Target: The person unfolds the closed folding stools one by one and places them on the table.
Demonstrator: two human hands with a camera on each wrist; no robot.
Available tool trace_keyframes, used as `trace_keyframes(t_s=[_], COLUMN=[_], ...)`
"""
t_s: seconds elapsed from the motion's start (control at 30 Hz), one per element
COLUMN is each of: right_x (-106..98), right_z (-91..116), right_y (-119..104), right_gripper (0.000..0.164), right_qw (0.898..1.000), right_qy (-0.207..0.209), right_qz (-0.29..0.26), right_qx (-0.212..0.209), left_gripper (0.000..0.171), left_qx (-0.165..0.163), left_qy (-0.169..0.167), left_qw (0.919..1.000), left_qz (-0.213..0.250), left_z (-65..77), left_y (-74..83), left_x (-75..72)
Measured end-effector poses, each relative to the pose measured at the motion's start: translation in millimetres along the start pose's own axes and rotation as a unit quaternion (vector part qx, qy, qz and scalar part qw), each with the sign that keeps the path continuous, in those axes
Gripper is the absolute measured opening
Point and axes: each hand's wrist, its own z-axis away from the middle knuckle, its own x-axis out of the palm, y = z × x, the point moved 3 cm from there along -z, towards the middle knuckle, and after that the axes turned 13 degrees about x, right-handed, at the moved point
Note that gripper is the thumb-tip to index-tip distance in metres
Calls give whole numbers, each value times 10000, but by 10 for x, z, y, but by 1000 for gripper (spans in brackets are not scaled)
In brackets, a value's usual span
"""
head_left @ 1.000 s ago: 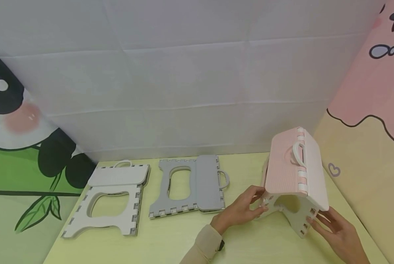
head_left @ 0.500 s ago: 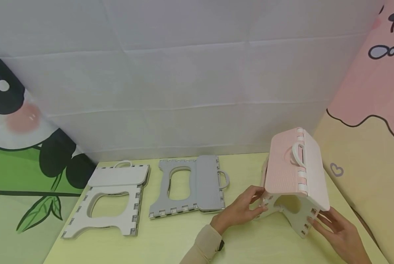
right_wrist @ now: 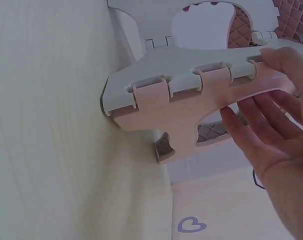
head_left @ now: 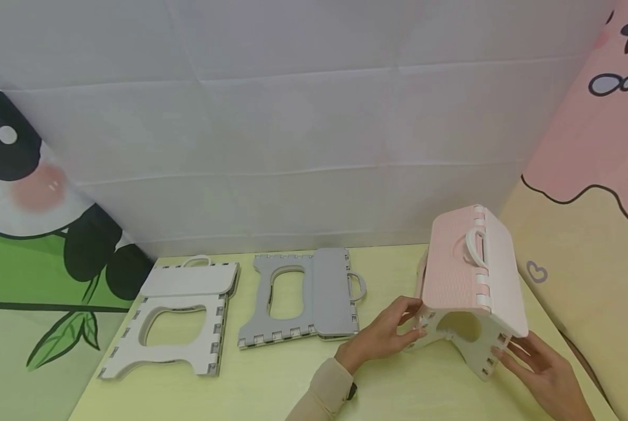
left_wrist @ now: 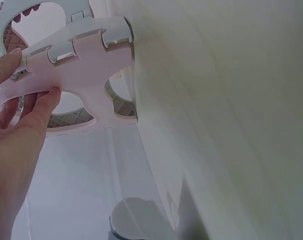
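Observation:
A pink and white folding stool point(head_left: 453, 263) stands half unfolded at the table's right, its two top panels peaked like a roof, a white loop handle point(head_left: 474, 247) at the ridge. My left hand point(head_left: 382, 330) pinches the left leg's hinged edge; in the left wrist view the thumb lies on the white part and fingertips on the pink leg panel point(left_wrist: 96, 65). My right hand point(head_left: 548, 374) grips the opposite leg the same way, its fingers reaching under the pink panel point(right_wrist: 184, 120) in the right wrist view. The stool's far side is hidden.
Flat on the yellow table point(head_left: 272, 386) lie a folded white stool point(head_left: 177, 354) at left and a folded grey stool point(head_left: 335, 292) in the middle. A white cloth wall point(head_left: 293, 128) rises behind, with a printed wall point(head_left: 566, 263) close on the right.
The right top panel and the right-hand leg have shifted very slightly rightward with my right hand, spreading the stool a touch. My left hand has stayed in place.

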Motion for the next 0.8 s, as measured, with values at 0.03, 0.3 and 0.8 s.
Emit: trace_keyframes(t_s=[0.03,0.3,0.8], right_x=[-3,-9,-4], right_z=[0,11,14], right_y=[5,50,65], right_gripper=[54,52,58], right_qw=[10000,9996,9977], right_qy=[-8,-112,-365], right_qz=[87,76,-567], right_qx=[14,228,-57], left_gripper=[50,50,51], left_qx=[2,83,138], left_qy=[-1,10,-6], left_qw=[10000,10000,9999], left_qz=[18,-6,-15], left_z=[0,-3,1], left_y=[-2,-4,-15], left_x=[-1,-2,-3])
